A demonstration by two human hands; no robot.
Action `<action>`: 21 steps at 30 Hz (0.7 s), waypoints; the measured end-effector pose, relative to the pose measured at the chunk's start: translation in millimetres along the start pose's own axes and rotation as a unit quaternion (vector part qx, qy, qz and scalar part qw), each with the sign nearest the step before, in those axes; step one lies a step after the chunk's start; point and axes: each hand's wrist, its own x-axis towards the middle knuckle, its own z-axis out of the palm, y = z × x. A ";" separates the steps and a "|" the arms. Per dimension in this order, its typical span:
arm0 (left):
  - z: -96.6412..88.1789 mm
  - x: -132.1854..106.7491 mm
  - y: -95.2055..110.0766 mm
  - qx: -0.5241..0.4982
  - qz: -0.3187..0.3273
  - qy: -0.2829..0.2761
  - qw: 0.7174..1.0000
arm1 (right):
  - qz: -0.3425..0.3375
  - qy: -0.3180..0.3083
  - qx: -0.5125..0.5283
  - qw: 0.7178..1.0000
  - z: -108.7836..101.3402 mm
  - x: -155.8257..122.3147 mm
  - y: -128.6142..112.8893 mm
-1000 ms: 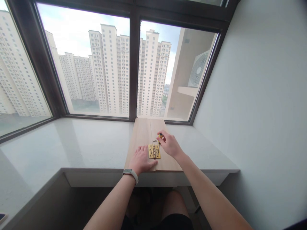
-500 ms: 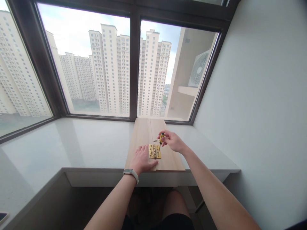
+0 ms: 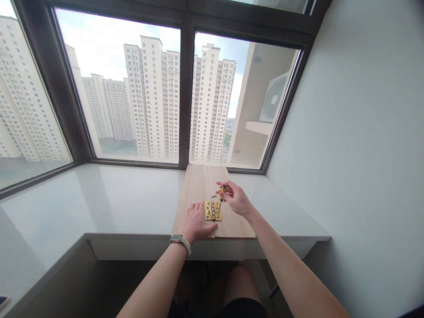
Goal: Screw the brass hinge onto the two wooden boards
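Observation:
A brass hinge point(image 3: 213, 211) lies unfolded across the seam between two pale wooden boards point(image 3: 234, 225). My left hand point(image 3: 196, 221) rests flat on the left board, fingers stretched out, with the thumb reaching below the hinge. In my right hand point(image 3: 236, 196) is a small yellow-and-black screwdriver point(image 3: 223, 191), gripped by its handle. Its shaft slants down to the hinge's right leaf; whether the tip sits in a screw head is too small to tell. Just beyond the hinge, loose screws point(image 3: 213, 196) lie on the boards near the seam.
The boards lie on a white windowsill counter point(image 3: 132, 203), their near ends at its front edge. Behind stands a dark window frame point(image 3: 186, 97). A white wall point(image 3: 357, 132) rises on the right. A dark object point(image 3: 4, 302) shows at the lower left edge.
The fingers of my right hand have shifted slightly on the screwdriver handle, the index finger now stretched out more. My left hand stays in place. The whole view has tilted a little.

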 end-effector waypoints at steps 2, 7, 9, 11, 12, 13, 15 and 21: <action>0.7 0.2 -1.2 0.001 0.005 0.006 1.000 | 0.005 -0.032 0.053 0.998 -4.2 3.4 1.4; 1.1 -0.2 -2.4 0.000 0.013 0.012 1.000 | 0.021 -0.100 0.098 0.990 -13.5 6.7 0.0; 0.7 -0.3 -2.3 -0.001 0.007 0.006 1.000 | 0.030 -0.106 0.110 0.988 -15.1 6.7 -0.5; 0.4 -0.3 -2.0 -0.001 0.005 0.003 1.000 | 0.035 -0.090 0.110 0.989 -15.2 6.6 1.1; 0.3 -0.3 -1.9 0.000 0.006 0.004 1.000 | 0.036 -0.078 0.109 0.990 -14.6 6.6 2.8; 0.2 -0.3 -1.7 0.001 0.008 0.006 1.000 | 0.034 -0.067 0.109 0.991 -13.5 6.4 4.9; 0.0 -0.3 -1.2 0.005 0.012 0.008 1.000 | 0.029 -0.046 0.105 0.993 -10.3 5.5 9.7; 0.9 -0.5 -0.3 0.016 0.009 0.008 1.000 | 0.013 0.065 0.053 0.996 2.6 -2.5 17.5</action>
